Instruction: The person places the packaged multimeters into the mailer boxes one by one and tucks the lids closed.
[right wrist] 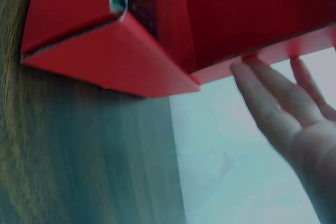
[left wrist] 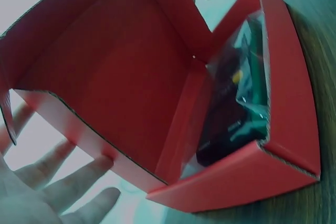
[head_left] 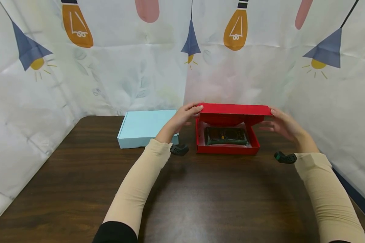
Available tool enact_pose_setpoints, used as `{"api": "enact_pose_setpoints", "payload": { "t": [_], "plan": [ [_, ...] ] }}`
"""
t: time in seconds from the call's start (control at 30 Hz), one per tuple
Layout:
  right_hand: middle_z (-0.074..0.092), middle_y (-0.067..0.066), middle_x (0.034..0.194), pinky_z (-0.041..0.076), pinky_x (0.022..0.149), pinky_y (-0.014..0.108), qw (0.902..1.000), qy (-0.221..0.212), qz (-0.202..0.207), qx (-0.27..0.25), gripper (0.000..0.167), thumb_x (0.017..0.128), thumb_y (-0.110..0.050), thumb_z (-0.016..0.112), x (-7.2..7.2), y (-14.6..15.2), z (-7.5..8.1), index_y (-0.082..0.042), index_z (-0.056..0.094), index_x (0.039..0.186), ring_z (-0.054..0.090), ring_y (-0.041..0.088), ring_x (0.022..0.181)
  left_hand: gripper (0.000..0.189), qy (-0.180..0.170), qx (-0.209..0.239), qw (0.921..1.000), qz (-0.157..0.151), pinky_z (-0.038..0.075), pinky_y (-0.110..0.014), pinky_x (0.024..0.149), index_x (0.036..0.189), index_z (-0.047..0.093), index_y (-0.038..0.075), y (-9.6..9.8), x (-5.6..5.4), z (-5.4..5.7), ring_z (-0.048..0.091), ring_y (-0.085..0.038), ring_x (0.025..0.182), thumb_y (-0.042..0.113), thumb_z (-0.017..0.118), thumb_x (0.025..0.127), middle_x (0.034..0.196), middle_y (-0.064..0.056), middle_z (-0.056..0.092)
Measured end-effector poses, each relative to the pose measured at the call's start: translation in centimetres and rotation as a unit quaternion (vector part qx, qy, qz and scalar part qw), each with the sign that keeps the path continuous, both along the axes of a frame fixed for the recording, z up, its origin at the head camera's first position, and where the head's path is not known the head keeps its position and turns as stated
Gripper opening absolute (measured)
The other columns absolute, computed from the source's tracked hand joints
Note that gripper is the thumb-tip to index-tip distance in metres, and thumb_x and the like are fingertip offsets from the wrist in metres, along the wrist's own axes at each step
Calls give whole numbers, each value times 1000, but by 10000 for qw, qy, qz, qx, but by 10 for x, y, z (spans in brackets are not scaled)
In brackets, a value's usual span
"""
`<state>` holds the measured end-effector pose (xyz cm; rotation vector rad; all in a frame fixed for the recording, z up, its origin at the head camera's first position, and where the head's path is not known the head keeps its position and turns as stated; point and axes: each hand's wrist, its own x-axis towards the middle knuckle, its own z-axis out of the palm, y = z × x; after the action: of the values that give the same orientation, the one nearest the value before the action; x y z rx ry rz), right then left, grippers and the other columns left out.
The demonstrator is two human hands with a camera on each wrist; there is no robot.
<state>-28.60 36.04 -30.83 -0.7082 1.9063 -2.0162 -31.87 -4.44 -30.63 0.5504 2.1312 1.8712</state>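
A red cardboard box (head_left: 226, 149) stands with its lid (head_left: 235, 109) raised partway. Inside lies a dark item in clear plastic wrapping (head_left: 226, 135), with a small yellow mark on it. My left hand (head_left: 183, 116) is at the lid's left front corner. In the left wrist view its extended fingers (left wrist: 68, 182) touch the lid's side flap from outside. At the opposite corner is my right hand (head_left: 284, 125). The right wrist view shows its fingers (right wrist: 283, 98) reaching up, spread, with the tips against the lid's other side flap.
A closed light-blue box (head_left: 147, 126) sits left of the red box, partly behind my left forearm. Both boxes rest toward the far edge of the brown wooden table (head_left: 225, 199). A patterned sheet (head_left: 158, 67) hangs behind it.
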Motion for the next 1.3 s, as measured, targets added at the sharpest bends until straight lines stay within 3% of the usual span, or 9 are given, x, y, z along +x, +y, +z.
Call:
{"api": "enact_pose_setpoints", "payload": {
  "t": [0.23,0.47,0.73,1.07,1.3],
  "plan": [
    [47,0,145,54,97,34,9997,95,212,-121,46,110,-6,36,-1,6,-8,-18,42,153,61,18,122,56,362,-26,9993,-102,40,-53,111,154,48,14,-4,2,-9,46,-28,136,28,62,101,153,-9,46],
    [44,2,144,55,95,34,9997,139,142,-103,45,107,0,41,0,8,-16,-17,49,148,52,17,122,60,939,-547,9940,-152,52,-45,99,152,50,14,-9,5,-18,44,-26,131,31,68,97,146,-6,49],
    [48,3,142,55,95,33,9997,147,154,-133,47,106,3,41,-1,10,-24,-13,47,150,54,18,121,56,1200,-580,9908,-245,46,-50,105,151,53,17,-10,7,-25,44,-24,133,28,68,98,150,-4,48],
    [49,1,141,55,93,33,9999,143,-82,8,46,105,3,46,-3,7,-30,-18,53,145,52,19,120,54,1230,-528,9909,-165,46,-51,106,151,52,15,-9,9,-34,46,-28,132,25,66,100,148,-8,49],
    [51,0,144,56,91,29,9997,226,-106,43,48,105,6,46,-4,7,-35,-10,50,149,55,19,118,53,1383,-636,9876,-392,48,-60,99,152,48,12,-11,12,-40,59,-31,113,21,64,102,139,-11,54]
  ]
}}
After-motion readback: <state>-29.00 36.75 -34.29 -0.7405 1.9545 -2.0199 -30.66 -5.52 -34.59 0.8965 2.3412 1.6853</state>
